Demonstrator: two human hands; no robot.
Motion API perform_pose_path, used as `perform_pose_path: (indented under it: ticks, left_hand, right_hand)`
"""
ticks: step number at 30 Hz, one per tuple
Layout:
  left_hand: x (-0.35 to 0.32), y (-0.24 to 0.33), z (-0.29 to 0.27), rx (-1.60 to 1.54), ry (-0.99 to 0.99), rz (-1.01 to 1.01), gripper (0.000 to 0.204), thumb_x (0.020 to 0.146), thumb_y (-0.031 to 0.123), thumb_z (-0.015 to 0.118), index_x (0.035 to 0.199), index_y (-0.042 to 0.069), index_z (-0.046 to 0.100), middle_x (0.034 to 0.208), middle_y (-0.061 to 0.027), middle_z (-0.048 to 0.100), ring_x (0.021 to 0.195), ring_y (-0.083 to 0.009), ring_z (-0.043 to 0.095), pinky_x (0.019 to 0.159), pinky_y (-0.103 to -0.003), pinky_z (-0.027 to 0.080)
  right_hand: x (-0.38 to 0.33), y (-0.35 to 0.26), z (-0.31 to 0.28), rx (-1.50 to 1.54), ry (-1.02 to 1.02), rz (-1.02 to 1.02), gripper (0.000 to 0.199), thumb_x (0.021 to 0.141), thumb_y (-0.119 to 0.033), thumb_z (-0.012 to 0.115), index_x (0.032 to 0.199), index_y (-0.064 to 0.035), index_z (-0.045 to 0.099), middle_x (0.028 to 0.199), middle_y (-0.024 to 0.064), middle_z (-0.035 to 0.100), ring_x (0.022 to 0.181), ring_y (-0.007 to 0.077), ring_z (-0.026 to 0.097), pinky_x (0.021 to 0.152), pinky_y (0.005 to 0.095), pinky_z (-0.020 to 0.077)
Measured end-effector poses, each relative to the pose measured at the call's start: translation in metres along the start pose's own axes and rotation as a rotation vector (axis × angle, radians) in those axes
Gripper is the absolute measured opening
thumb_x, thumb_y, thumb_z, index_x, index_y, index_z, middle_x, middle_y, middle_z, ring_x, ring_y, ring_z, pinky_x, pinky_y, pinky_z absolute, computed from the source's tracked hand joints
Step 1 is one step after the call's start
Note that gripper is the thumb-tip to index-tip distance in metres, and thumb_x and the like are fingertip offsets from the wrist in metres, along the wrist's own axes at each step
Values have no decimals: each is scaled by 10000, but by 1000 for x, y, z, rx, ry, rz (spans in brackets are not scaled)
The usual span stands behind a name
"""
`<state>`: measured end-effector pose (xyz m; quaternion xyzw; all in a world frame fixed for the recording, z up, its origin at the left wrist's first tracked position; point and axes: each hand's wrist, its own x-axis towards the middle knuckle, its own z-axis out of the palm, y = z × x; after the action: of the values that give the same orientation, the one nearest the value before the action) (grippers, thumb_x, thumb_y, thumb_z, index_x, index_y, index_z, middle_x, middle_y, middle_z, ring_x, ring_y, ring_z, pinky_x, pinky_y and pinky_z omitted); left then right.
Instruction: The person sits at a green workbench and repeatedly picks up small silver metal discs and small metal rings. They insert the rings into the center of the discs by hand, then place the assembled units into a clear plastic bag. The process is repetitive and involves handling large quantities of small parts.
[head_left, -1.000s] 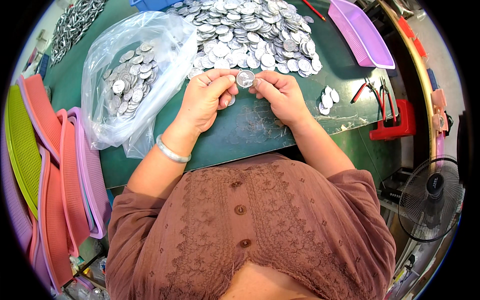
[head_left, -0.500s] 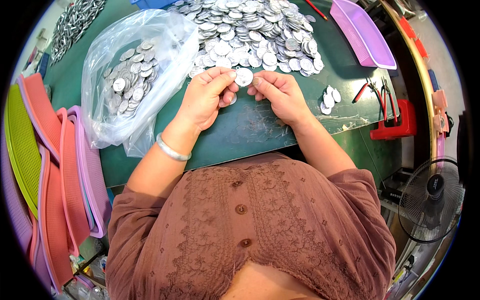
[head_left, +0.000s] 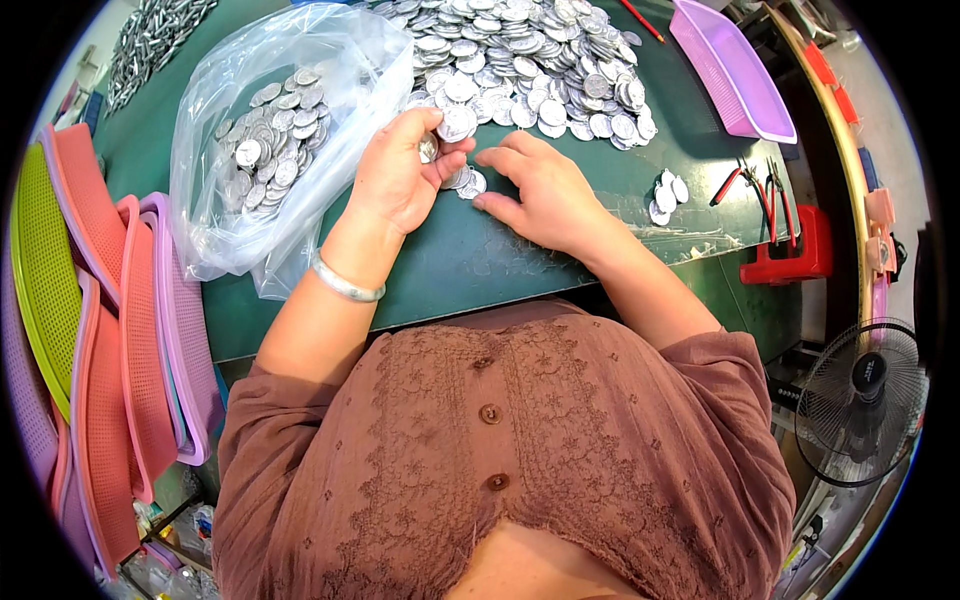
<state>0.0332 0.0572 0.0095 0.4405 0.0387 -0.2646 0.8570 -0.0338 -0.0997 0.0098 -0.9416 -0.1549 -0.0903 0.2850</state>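
Between the thumb and fingers of my left hand [head_left: 400, 170] is a round silver medal [head_left: 457, 123]. A second silver disc [head_left: 428, 148] shows inside the same hand, against the fingers. My right hand [head_left: 545, 190] is just to the right, fingers and thumb apart, with nothing visible in it. Close to its fingertips, a few loose medals [head_left: 472, 185] lie on the green table [head_left: 440, 275], partly hidden by my left hand. Beyond both hands spreads a large heap of silver medals [head_left: 540, 60], some with small loops at the rim.
A clear plastic bag [head_left: 350, 170] holding medals lies at the left. To the right are several medals [head_left: 664, 200], red-handled pliers [head_left: 768, 200], a red stand [head_left: 800, 255] and a purple basket [head_left: 730, 75]. Stacked baskets [head_left: 140, 330] line the left edge; a fan [head_left: 860, 400] stands lower right.
My right hand has let go of the medal and opened, moving slightly away. My left hand keeps a medal, now raised and turned palm-up. The view has shifted slightly.
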Motion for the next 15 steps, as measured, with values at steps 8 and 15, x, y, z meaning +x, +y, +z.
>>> perform_pose_path:
  ticks: [8,15]
  left_hand:
    - [5,3,-5,-58,-105,26,239,823,93,459,1030,-20,499,911,-141,581,785,-198,583,660,-264,506]
    - [4,3,-5,137,-39,74,180,798,62,523,965,-4,531,680,-15,490,606,-78,461,492,-187,376]
  right_hand:
    - [6,-7,10,-163,16,-45,297,669,-269,680,847,-53,579,808,94,504,799,262,532,666,362,440]
    - [10,-5,7,-153,-15,-14,256,673,-212,663,857,-51,588,811,100,521,810,278,545,687,370,443]
